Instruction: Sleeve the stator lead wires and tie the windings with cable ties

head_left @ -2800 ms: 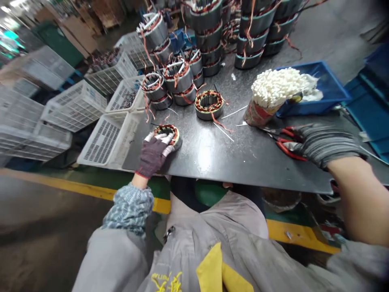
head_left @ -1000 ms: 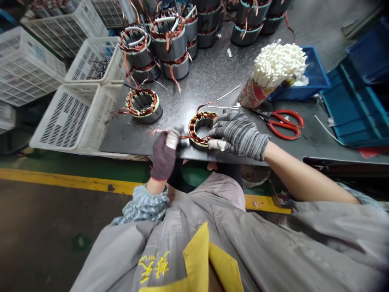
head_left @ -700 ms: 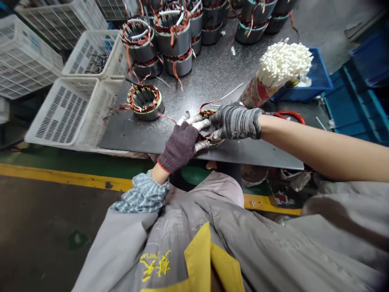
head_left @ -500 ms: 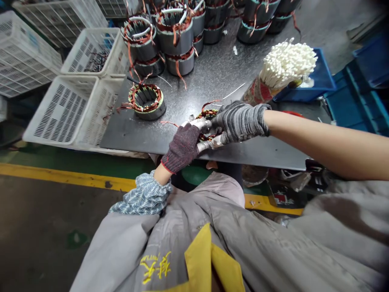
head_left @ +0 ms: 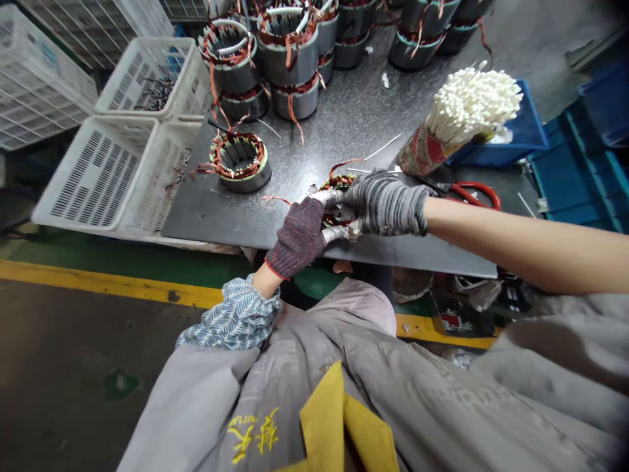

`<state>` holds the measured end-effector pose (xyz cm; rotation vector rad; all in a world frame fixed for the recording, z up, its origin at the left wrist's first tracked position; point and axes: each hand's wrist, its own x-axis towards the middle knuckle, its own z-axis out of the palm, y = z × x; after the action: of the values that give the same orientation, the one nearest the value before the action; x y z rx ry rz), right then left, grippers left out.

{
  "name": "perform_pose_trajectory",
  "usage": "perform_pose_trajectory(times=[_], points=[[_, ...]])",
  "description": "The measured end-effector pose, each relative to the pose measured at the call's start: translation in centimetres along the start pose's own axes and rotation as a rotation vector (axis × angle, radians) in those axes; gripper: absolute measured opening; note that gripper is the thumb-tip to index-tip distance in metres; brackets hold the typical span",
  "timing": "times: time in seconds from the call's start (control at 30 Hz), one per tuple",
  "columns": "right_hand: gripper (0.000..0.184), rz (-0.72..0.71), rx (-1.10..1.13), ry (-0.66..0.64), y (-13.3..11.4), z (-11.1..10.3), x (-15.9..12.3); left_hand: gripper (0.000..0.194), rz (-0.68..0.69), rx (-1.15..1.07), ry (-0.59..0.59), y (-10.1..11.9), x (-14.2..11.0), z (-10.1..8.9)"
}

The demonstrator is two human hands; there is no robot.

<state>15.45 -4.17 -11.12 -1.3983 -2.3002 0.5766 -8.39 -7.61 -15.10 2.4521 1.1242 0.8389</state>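
A motor stator (head_left: 338, 184) with copper windings lies near the table's front edge, largely hidden by my hands. My left hand (head_left: 301, 234), in a dark maroon glove with whitish fingertips, is closed around its left and front side. From the right, my right hand (head_left: 388, 202), in a grey striped glove, reaches over the ring. Its fingers are bent and gripped at the windings; the fingertips are partly hidden. A reddish copper lead (head_left: 346, 162) sticks out behind the ring. To the left stands another wound stator (head_left: 246, 181), untouched.
Stacked stators (head_left: 295, 59) fill the back of the table. At right are a holder (head_left: 420, 152) of thin white sticks (head_left: 476, 101), a blue bin (head_left: 523, 141) and red-handled scissors (head_left: 479, 195). Loose white sticks (head_left: 383, 147) lie behind my hands. White crates (head_left: 93, 174) stand left.
My right hand has shifted slightly left and turned a little over the stator, and the scissors show more beyond my forearm. My left hand keeps its hold. The view has moved slightly.
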Motion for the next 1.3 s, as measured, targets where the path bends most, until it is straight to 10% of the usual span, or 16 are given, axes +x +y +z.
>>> perform_pose_trajectory(times=[0.1, 0.23, 0.53, 0.73, 1.0, 1.2, 1.3], points=[[0.034, -0.152, -0.267, -0.088, -2.2, -0.3, -2.3, 0.050, 0.002, 0.053, -0.049, 0.5, 0.1, -0.8], [0.024, -0.150, -0.350, 0.112, -2.3, 1.0, -6.6, 0.033, 0.088, 0.192, -0.091, 1.9, 0.1, -1.9], [0.014, 0.573, 0.244, 1.159, 10.3, -3.8, -6.8, 0.032, 0.193, 0.227, 0.018, 1.4, 2.0, -0.1], [0.023, 0.531, 0.324, 1.068, 13.7, -5.1, -2.6, 0.035, 0.191, 0.314, 0.051, 1.4, 1.3, 0.5], [0.079, 0.461, 0.480, 1.042, 15.4, -6.9, -6.3, 0.031, 0.198, 0.323, 0.098, 1.2, 0.5, 0.7], [0.060, 0.360, 0.456, 1.193, 6.4, -4.0, -10.6, 0.033, 0.140, 0.271, 0.055, 2.2, 0.4, 0.5], [0.053, 0.191, 0.501, 0.795, 1.3, 0.0, -13.7, 0.037, 0.104, 0.244, -0.024, 2.7, 0.2, -0.1]])
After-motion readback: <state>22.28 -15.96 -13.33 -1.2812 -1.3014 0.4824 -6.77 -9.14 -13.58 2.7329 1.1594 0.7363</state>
